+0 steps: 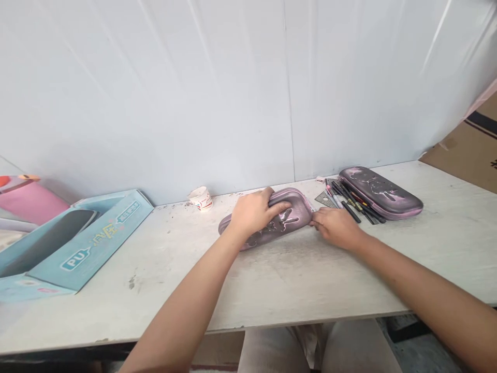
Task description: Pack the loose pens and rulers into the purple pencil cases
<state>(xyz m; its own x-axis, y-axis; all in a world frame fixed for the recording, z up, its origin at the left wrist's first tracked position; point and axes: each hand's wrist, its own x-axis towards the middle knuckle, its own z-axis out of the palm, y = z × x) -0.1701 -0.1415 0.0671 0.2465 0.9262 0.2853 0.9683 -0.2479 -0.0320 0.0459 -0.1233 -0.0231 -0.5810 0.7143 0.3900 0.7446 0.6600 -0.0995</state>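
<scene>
Atop the scuffed white bench (287,274), left hand (254,211) clasps a moulded purple pencil case (289,224); right hand (336,227) pinches its end.

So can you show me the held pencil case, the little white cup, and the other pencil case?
Held pencil case (298,207): head view, on its top shell near the right end.
Little white cup (201,198): head view, on its body.
Other pencil case (380,191): head view, on its lid.

The pencil case (298,206) in the left hand (253,212) is mottled pink and dark purple; beyond the grip, a matching case (380,192); leftward, a sky-blue box (93,243).
</scene>
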